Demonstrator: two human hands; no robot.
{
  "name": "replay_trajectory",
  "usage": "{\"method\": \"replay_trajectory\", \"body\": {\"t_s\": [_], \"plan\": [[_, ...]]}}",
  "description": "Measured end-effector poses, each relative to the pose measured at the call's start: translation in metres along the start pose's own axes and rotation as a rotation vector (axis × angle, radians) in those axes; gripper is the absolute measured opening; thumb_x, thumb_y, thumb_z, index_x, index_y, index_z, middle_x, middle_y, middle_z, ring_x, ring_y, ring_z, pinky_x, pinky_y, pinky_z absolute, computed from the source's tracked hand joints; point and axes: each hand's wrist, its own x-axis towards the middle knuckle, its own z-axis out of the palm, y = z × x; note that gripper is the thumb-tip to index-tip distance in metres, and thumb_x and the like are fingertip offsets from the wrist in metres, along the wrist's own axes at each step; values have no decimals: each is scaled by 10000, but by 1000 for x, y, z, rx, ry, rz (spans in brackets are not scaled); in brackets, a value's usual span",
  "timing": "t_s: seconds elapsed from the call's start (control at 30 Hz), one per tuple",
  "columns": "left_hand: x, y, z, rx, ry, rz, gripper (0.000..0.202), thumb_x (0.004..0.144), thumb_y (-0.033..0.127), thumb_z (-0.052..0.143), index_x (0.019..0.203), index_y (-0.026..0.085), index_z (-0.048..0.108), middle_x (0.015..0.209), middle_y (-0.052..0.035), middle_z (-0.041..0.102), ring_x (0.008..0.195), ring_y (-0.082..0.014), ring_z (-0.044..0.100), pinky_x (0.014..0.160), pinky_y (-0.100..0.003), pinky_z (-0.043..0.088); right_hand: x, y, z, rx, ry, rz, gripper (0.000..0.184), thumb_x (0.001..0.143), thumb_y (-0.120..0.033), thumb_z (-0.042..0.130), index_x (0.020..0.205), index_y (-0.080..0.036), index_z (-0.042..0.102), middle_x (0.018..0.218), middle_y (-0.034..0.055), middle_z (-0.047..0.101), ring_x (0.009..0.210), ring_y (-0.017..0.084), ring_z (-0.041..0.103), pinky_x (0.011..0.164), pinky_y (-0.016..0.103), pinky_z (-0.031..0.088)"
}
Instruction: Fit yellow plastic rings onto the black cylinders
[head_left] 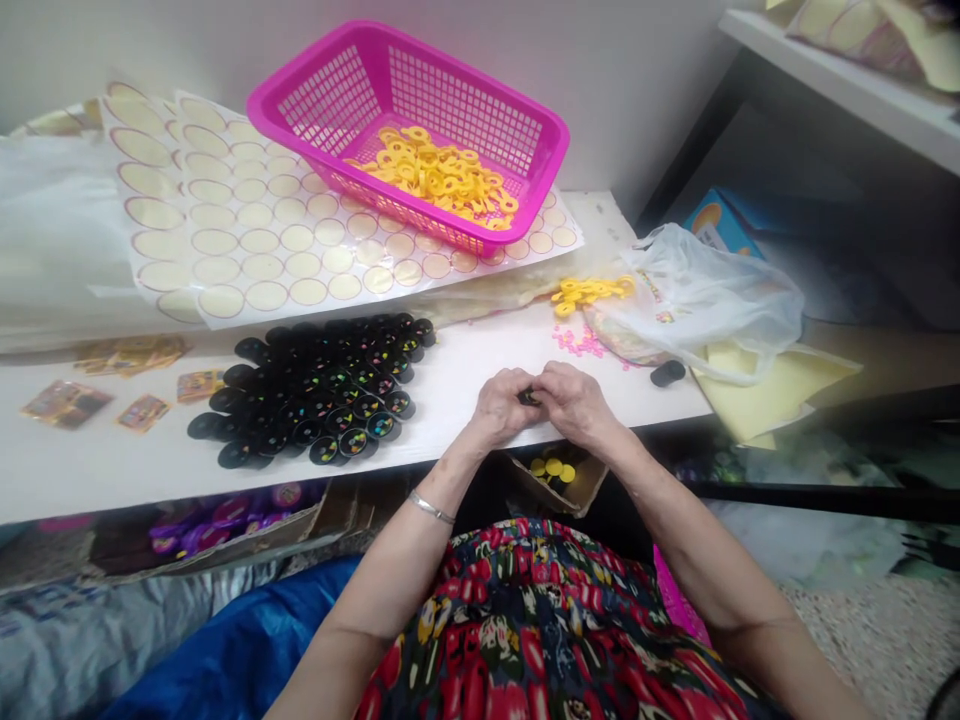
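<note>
My left hand (501,405) and my right hand (570,400) meet at the table's front edge, fingers closed around a small black piece (529,397). Most of that piece is hidden by the fingers; it looks like the black cylinders nearby. To the left stands a packed group of black cylinders (315,395), several with colourful bits visible at their ends. One more black cylinder (667,373) lies right of my hands. Just beyond my fingers are tiny pink pieces (579,341) and a small pile of yellow plastic pieces (589,294).
A pink basket (555,150) holding yellow ringed pieces (442,175) rests on sticker sheets (270,235). Small printed packets (67,402) lie far left. A plastic bag (720,290) and yellow paper (765,385) are at right. Below the edge, a cardboard box (589,488) contains yellow-topped items.
</note>
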Motion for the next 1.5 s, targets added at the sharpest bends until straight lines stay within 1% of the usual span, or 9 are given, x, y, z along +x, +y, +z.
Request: {"method": "replay_trajectory", "body": {"t_s": [0.23,0.4,0.5,0.67,0.8,0.93,1.17,1.3,1.5], "plan": [[-1,-4,3,-58,45,22,59,630,208,656,680,192,629,702,12,615,720,-143,529,702,-273,425,4,-11,-4,-168,-84,-75,250,782,-55,452,889,-151,657,766,74,568,764,179,483,673,283,353],[0,1,-1,-10,1,-6,159,622,249,680,774,210,653,701,16,602,708,-143,518,673,-269,412,8,8,-9,324,-58,13,133,734,-124,540,758,-176,660,672,3,550,649,125,509,618,240,385],[2,3,-3,0,-25,-41,222,572,294,738,754,203,651,724,9,602,726,-155,523,675,-277,413,22,36,-9,573,121,201,89,692,-227,588,712,-156,638,644,-8,575,608,122,515,602,246,404],[2,0,-4,-37,-16,-40,260,529,274,783,734,189,647,740,0,609,748,-164,533,694,-285,421,62,84,1,399,435,580,234,737,-326,498,654,-136,607,510,9,536,561,150,497,569,261,380],[1,-2,-4,-40,-3,-40,282,517,273,794,745,195,647,724,8,601,738,-161,532,693,-284,424,90,100,7,278,434,675,310,744,-389,472,640,-130,607,543,54,579,587,172,528,566,259,383],[1,-4,-3,-33,7,-48,314,508,256,799,780,201,654,742,9,601,742,-160,538,703,-290,433,104,101,12,322,408,733,200,665,-288,511,599,-125,609,549,60,598,585,171,548,568,255,391],[-2,-5,-4,-133,26,-80,582,448,310,837,980,187,636,818,-18,611,791,-176,557,753,-318,455,86,97,8,424,430,720,109,585,-177,473,556,-143,573,437,0,527,469,144,517,476,232,369],[-2,0,-12,-299,160,-85,550,510,374,807,989,173,628,968,-61,604,824,-157,547,732,-283,458,63,85,-6,502,418,707,88,598,-193,491,603,-151,568,416,-33,483,404,122,472,424,221,343],[4,31,-16,-516,400,-251,261,676,375,686,804,151,649,759,-15,588,610,-86,488,593,-227,420,17,35,-18,202,457,224,156,738,-166,438,671,-176,579,615,16,577,572,129,508,568,237,384]]}}
